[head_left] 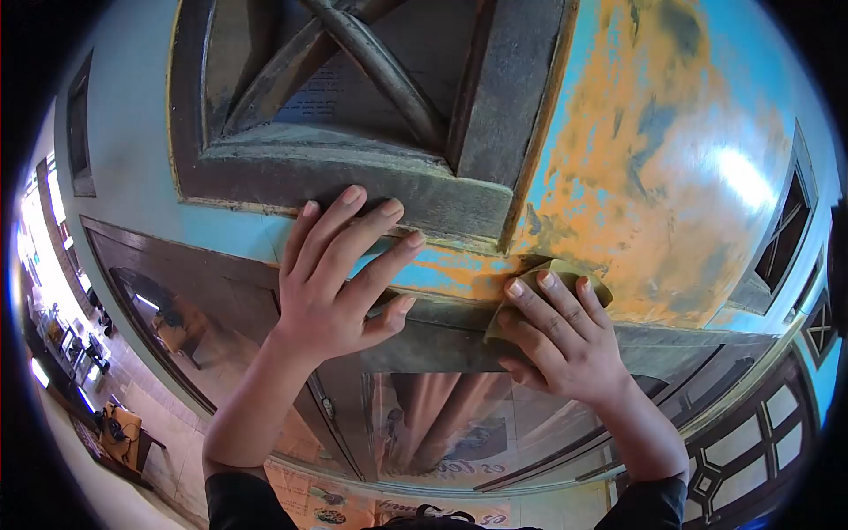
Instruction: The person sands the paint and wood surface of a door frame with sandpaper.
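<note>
My left hand (331,283) rests with fingers spread against the lower edge of a dark wooden window frame (353,181) and the blue strip of wall just below it. In my right hand (570,344) is a folded piece of olive-brown sandpaper (552,276), pressed to the wall beneath the frame's lower right corner. My fingers lie over its face, and part of it curls out above and behind them. Around it, the wall (645,177) shows orange patches, grey smears and blue paint.
Crossed wooden bars (371,62) fill the window frame above. Glass-fronted panels (442,415) run below my hands, with printed banners (318,499) at the bottom. A panelled door (751,450) stands lower right. At far left, a chair (124,433) stands on the tiled floor.
</note>
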A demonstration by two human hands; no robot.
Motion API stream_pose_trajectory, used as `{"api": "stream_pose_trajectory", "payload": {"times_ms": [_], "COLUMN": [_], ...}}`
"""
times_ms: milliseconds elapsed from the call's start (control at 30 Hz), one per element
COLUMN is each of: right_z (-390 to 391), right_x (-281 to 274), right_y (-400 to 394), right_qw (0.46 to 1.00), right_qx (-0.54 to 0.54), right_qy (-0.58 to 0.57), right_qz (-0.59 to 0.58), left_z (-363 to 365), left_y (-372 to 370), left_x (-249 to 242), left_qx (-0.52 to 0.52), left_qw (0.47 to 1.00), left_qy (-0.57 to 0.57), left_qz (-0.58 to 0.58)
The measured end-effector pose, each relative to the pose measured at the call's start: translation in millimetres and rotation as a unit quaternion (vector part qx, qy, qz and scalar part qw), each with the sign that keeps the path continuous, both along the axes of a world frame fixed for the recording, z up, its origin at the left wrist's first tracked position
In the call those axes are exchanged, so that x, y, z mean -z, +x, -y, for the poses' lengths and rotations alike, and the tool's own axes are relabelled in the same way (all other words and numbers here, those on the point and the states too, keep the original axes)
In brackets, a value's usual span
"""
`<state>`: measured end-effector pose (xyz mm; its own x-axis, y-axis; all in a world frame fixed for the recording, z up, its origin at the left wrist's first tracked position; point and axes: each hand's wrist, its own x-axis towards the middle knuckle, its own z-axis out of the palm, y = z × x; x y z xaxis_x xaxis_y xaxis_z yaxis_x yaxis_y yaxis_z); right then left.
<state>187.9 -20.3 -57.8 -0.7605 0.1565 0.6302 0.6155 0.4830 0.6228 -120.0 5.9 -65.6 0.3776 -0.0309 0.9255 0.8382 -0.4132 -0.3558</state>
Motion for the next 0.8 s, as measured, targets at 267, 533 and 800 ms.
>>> {"api": "stream_pose_trajectory", "payload": {"times_ms": [267,533,800], "right_z": [0.5,-0.5,-1.1], "right_x": [-7.0,-42.6,-45.1], "right_y": [8.1,2.2,0.4], "right_qw": [0.996,0.997,0.996], "right_qx": [0.060,0.056,0.054], "right_qy": [0.029,0.055,0.046], "right_qz": [0.067,-0.026,0.051], "left_z": [-3.0,-6.4,-7.7], "left_y": [5.0,7.2,6.4], "left_x": [2.8,6.0,6.8], "left_qx": [-0.006,-0.016,-0.017], "left_qw": [0.999,0.999,0.999], "left_qy": [0.002,0.013,0.017], "left_qz": [0.032,0.043,0.046]}}
